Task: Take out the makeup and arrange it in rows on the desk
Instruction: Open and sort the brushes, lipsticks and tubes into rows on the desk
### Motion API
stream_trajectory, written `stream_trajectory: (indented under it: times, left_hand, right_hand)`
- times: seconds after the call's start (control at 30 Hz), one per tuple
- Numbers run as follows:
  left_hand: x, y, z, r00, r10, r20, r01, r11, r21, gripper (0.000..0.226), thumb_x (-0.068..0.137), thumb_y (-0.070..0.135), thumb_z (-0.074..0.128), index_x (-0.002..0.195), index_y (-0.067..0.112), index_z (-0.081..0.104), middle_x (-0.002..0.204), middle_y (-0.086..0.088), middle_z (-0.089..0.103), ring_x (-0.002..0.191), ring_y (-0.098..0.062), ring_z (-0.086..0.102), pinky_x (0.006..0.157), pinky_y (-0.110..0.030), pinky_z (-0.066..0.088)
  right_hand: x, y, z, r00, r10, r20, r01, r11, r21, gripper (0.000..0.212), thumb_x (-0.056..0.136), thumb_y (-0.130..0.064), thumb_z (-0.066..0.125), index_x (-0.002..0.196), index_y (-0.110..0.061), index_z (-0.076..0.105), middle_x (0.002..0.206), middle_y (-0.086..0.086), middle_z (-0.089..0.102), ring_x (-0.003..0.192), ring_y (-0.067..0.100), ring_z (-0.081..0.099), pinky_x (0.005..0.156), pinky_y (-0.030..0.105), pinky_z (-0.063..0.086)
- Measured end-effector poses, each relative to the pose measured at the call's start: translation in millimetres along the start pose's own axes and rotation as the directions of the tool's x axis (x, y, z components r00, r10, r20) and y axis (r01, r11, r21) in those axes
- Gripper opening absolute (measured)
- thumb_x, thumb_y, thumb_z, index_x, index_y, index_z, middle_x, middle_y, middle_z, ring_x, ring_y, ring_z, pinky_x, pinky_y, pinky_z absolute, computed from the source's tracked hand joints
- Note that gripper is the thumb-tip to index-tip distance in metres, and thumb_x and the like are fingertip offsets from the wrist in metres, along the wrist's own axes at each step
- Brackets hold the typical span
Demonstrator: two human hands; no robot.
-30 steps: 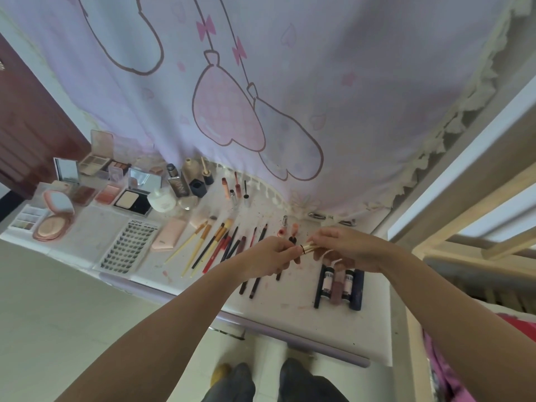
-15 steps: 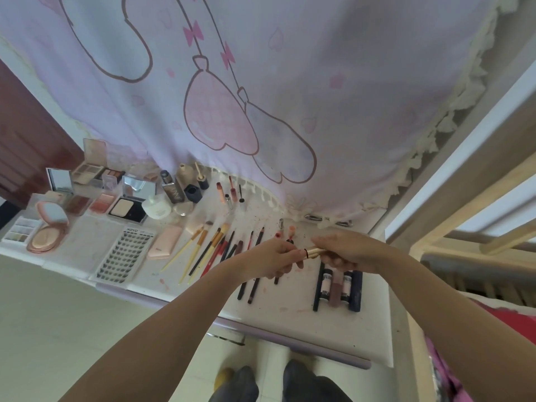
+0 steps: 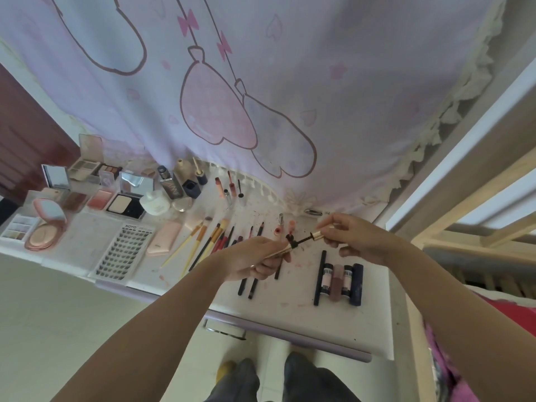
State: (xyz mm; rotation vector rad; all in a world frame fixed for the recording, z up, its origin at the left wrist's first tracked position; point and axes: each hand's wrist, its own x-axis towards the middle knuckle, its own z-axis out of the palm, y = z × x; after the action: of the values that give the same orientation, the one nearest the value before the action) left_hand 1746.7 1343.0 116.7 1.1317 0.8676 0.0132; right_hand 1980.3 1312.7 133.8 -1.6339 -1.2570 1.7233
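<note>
A pale pink curtain (image 3: 261, 82) printed with outlined balloon shapes and small bows hangs behind a white desk (image 3: 290, 311) with a lilac front edge, its top speckled with reddish stains.

Both bare forearms reach in from the bottom corners and meet above the middle of the desk. The left hand (image 3: 255, 258) is curled, palm turned inward, its fingers wrapped round a slim gold mascara tube (image 3: 280, 250) that points up and to the right, its dark neck at the upper end. The right hand (image 3: 352, 237) is held a little higher and to the right, wrist bent, thumb and forefinger pinching the gold cap of a black mascara wand (image 3: 309, 237). The wand's brush is out of the tube, its tip just beside the tube's neck; whether they touch cannot be told.

Below the hands, dark slim pencils (image 3: 252, 285) lie side by side, with wooden-handled brushes (image 3: 200, 242) to their left. To the right sits a close group of upright-lying tubes (image 3: 339, 281) in black, white, mauve and navy. Further left are a white tray of false lashes (image 3: 121, 253), a pink rectangular case (image 3: 164, 237), a round pink compact (image 3: 46, 230) with its lid up, and open powder palettes (image 3: 126, 204). Small bottles (image 3: 174, 184) stand along the curtain.
</note>
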Motion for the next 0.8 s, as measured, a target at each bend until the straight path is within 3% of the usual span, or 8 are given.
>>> stream_trajectory:
  times: [0.17,0.3,0.43,0.53,0.6,0.7,0.8]
  left_hand:
    - [-2,-6,-2,1.000,-0.028,0.006,0.027,0.997,0.075,0.042,0.102,0.037,0.034,0.069,0.019,0.052,0.058,0.003,0.028,0.048,-0.010,0.022,0.049,-0.022,0.015]
    - [-4,-8,-11,0.993,-0.077,0.089,0.071,0.995,0.073,0.037,0.102,0.039,0.032,0.082,0.012,0.048,0.058,0.003,0.024,0.050,-0.011,0.018,0.047,-0.020,0.015]
    - [-10,-22,-31,0.980,-0.135,0.149,0.129,0.990,0.048,0.039,0.101,0.039,0.033,0.075,0.015,0.048,0.057,0.003,0.020,0.052,-0.013,0.013,0.047,-0.022,0.014]
    - [-22,-44,-51,0.983,-0.172,0.066,0.174,0.984,-0.025,0.036,0.098,0.040,0.039,0.078,0.012,0.049,0.058,0.001,0.021,0.053,-0.016,0.014,0.050,-0.025,0.013]
    - [-21,-54,-50,0.984,-0.175,-0.031,0.172,0.982,-0.073,0.032,0.098,0.037,0.042,0.084,0.010,0.052,0.059,0.000,0.026,0.053,-0.016,0.019,0.051,-0.023,0.021]
    - [1,-53,-21,0.981,-0.152,-0.121,0.142,0.986,-0.085,0.023,0.099,0.023,0.040,0.104,0.006,0.055,0.070,-0.002,0.050,0.057,-0.012,0.041,0.058,-0.023,0.035]
    - [25,-48,11,0.976,-0.104,-0.194,0.118,0.991,0.066,0.023,0.099,0.019,0.040,0.118,0.009,0.050,0.094,-0.005,0.062,0.076,-0.013,0.056,0.069,-0.024,0.046]
  right_hand:
    - [2,11,-4,1.000,0.023,0.008,-0.022,0.999,-0.027,0.016,0.095,-0.017,0.053,0.108,-0.008,0.058,0.070,-0.002,0.051,0.059,0.006,0.044,0.048,0.018,0.036]
    - [2,15,0,0.998,0.040,0.043,-0.038,0.999,-0.039,0.017,0.097,-0.017,0.050,0.106,-0.004,0.054,0.068,-0.002,0.048,0.054,0.004,0.041,0.047,0.018,0.031]
    - [0,18,4,0.996,0.073,0.053,-0.071,0.997,-0.040,0.012,0.097,-0.017,0.048,0.101,-0.006,0.053,0.069,-0.002,0.049,0.056,0.006,0.041,0.048,0.018,0.032]
    - [-8,24,-17,0.985,0.118,-0.123,-0.112,0.992,0.056,0.012,0.098,-0.016,0.046,0.100,-0.005,0.051,0.074,0.003,0.050,0.058,0.008,0.042,0.045,0.017,0.035]
    - [-11,31,-23,0.964,0.161,-0.210,-0.144,0.985,0.092,0.012,0.097,-0.016,0.049,0.102,-0.005,0.051,0.078,0.005,0.057,0.064,0.011,0.050,0.048,0.019,0.041]
    - [-5,38,-2,0.955,0.218,-0.203,-0.204,0.975,0.087,0.014,0.095,-0.013,0.054,0.107,-0.006,0.050,0.092,0.009,0.066,0.076,0.014,0.064,0.055,0.023,0.053]
    - [0,47,26,0.928,0.298,-0.224,-0.253,0.945,0.210,0.020,0.094,-0.013,0.054,0.112,-0.005,0.049,0.100,0.013,0.065,0.081,0.016,0.066,0.056,0.027,0.057]
